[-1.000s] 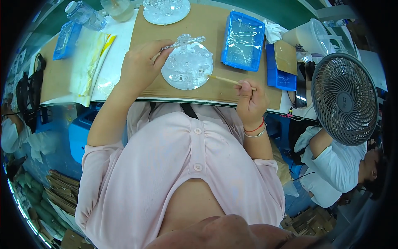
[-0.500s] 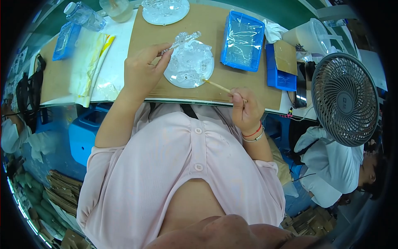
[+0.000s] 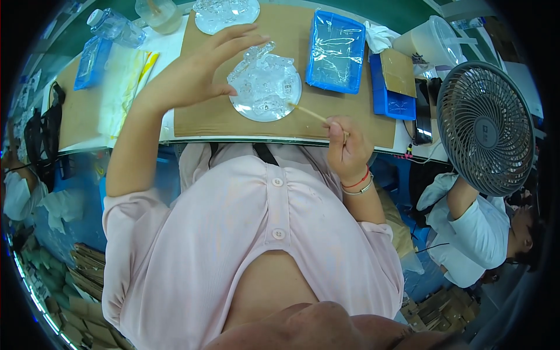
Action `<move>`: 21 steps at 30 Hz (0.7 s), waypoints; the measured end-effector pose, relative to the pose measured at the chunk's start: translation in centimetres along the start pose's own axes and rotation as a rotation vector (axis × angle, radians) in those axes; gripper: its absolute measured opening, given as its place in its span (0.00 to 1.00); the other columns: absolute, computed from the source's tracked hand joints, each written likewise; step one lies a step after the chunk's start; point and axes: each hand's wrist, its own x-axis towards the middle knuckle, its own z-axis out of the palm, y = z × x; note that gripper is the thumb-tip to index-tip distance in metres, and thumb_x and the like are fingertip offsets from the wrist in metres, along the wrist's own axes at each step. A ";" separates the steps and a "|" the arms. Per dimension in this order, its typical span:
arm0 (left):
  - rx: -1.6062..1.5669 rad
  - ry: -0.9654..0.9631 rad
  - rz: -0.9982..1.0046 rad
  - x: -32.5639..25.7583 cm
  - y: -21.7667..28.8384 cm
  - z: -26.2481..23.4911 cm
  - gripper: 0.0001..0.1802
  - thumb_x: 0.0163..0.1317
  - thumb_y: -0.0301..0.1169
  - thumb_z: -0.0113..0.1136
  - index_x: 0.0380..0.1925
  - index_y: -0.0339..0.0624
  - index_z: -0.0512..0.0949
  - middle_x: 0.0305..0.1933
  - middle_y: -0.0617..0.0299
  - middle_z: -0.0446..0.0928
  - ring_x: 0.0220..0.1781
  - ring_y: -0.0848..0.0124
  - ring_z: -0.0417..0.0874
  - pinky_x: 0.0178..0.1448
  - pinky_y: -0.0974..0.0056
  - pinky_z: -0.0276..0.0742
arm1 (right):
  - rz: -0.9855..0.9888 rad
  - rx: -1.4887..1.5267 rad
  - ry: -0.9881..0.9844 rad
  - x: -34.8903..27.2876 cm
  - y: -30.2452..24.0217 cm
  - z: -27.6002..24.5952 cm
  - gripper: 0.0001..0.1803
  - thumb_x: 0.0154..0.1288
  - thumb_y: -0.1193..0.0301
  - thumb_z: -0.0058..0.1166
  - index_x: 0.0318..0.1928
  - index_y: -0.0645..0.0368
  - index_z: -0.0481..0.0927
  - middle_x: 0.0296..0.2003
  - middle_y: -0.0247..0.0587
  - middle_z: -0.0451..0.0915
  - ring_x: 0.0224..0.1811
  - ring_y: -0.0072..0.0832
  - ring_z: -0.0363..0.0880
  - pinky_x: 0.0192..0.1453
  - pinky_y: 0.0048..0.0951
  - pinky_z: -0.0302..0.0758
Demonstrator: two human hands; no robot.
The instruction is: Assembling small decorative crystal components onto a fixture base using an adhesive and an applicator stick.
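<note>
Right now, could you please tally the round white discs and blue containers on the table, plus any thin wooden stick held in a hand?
Round white discs: 2
Blue containers: 3
Thin wooden stick, in the right hand: 1
Total: 6

1. Upper centre: the left hand (image 3: 198, 73), fingers spread, beside a disc (image 3: 263, 115) bearing clear pieces (image 3: 267, 81).
2. Right of centre: the right hand (image 3: 348, 147) pinches a stick (image 3: 312, 114).
3. Far right: a fan (image 3: 486, 131).
</note>
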 end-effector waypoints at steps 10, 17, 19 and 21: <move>-0.079 -0.015 0.122 0.4 -0.5 0.4 0.41 0.31 0.29 0.78 0.51 0.50 0.70 0.72 0.59 0.57 0.72 0.55 0.60 0.70 0.55 0.63 | 0.044 -0.010 0.057 0.2 1.0 0.5 0.06 0.71 0.74 0.47 0.39 0.64 0.75 0.27 0.41 0.82 0.23 0.22 0.77 0.28 0.21 0.73; -0.125 0.150 0.055 -2.3 1.7 2.5 0.40 0.33 0.29 0.79 0.50 0.47 0.69 0.69 0.53 0.57 0.70 0.50 0.59 0.68 0.53 0.65 | -0.055 0.005 0.017 -0.3 -0.4 -0.2 0.05 0.69 0.75 0.48 0.36 0.63 0.76 0.25 0.41 0.81 0.21 0.26 0.77 0.26 0.24 0.72; -0.107 0.177 0.049 -2.7 1.8 2.9 0.40 0.33 0.31 0.80 0.50 0.46 0.68 0.69 0.52 0.57 0.69 0.50 0.61 0.67 0.53 0.66 | -0.043 0.040 -0.018 -0.5 -0.9 -0.6 0.02 0.64 0.78 0.51 0.34 0.63 0.75 0.25 0.42 0.79 0.22 0.33 0.76 0.26 0.28 0.71; -0.090 0.191 0.047 -2.9 1.8 3.3 0.40 0.33 0.31 0.80 0.49 0.45 0.68 0.69 0.51 0.57 0.68 0.50 0.62 0.67 0.53 0.66 | -0.026 0.073 -0.045 -0.4 -1.1 -0.7 0.02 0.60 0.81 0.53 0.33 0.62 0.75 0.25 0.43 0.78 0.22 0.40 0.75 0.26 0.33 0.71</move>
